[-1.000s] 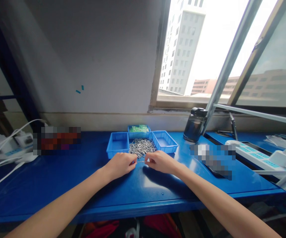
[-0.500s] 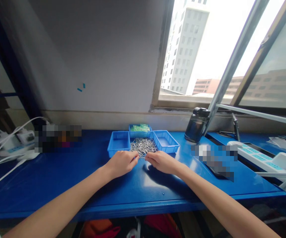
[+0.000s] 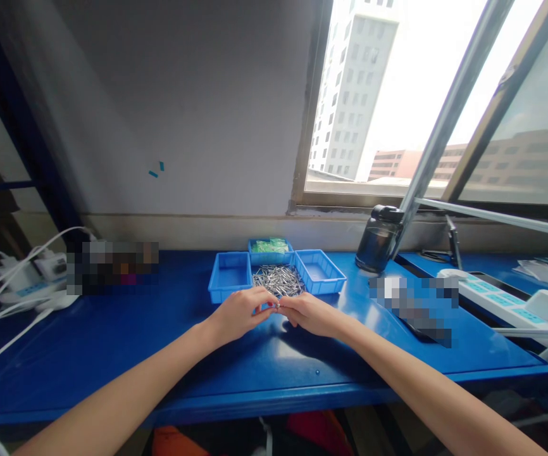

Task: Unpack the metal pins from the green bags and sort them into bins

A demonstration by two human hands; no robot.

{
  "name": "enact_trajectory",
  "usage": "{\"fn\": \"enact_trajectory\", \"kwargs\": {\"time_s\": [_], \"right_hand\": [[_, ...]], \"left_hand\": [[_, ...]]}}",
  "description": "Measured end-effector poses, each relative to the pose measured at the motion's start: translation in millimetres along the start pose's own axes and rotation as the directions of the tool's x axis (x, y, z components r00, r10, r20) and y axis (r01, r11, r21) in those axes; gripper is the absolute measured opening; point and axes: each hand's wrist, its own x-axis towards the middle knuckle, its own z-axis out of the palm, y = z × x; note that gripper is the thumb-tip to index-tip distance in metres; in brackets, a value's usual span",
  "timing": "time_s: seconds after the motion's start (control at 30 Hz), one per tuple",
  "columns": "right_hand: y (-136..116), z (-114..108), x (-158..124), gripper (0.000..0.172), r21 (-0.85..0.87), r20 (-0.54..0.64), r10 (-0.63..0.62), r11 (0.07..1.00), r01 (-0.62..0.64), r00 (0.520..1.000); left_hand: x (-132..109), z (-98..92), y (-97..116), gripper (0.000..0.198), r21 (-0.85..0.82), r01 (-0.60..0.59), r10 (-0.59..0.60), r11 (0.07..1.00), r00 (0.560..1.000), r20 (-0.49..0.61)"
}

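Note:
My left hand [image 3: 240, 313] and my right hand [image 3: 308, 313] meet fingertip to fingertip low over the blue bench [image 3: 112, 354], just in front of a heap of small metal pins [image 3: 278, 280]. Both hands are closed in a pinch, and what they pinch is too small to name. The pins lie between two light blue trays: the left tray [image 3: 229, 275] and the right tray [image 3: 319, 271]. Behind the pins, a third blue tray [image 3: 268, 250] holds green pieces.
A dark jar [image 3: 376, 240] stands at the right by the window ledge. Further right lie a white power strip [image 3: 502, 297] and a phone. White cables and chargers [image 3: 22, 278] sit at the left end of the bench. The wall rises behind the trays.
My hands were a little apart with a thin pin stretched between them; now their fingertips touch. The view has shifted slightly.

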Motion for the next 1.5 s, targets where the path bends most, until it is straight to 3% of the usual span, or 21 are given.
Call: {"fn": "enact_trajectory", "kwargs": {"time_s": [0.33,0.7,1.0,1.17,1.5], "right_hand": [[-6,1,1,0.035,-0.084,0.034,0.001,0.996,0.001,0.999],[0,2,0,0.023,-0.133,-0.022,0.040,0.990,-0.043,0.999],[0,1,0,0.028,-0.135,0.002,-0.005,0.991,0.005,1.000],[1,-2,-1,0.028,-0.210,-0.061,0.036,0.977,-0.048,0.997],[4,-2,0,0.012,-0.187,-0.095,0.103,0.975,-0.120,0.990]], "left_hand": [[-2,1.4,8,0.008,0.011,-0.024,0.024,1.000,1.000,-0.011],[-3,-3.6,11,0.007,0.076,0.128,-0.133,0.989,0.989,0.067],[-2,-0.7,8,0.017,0.184,0.101,-0.114,0.978,0.992,0.060],[-3,-0.7,3,0.023,0.261,0.072,-0.089,0.963,0.995,0.051],[-2,-0.3,2,0.014,0.306,0.089,-0.116,0.948,0.991,0.069]]}}
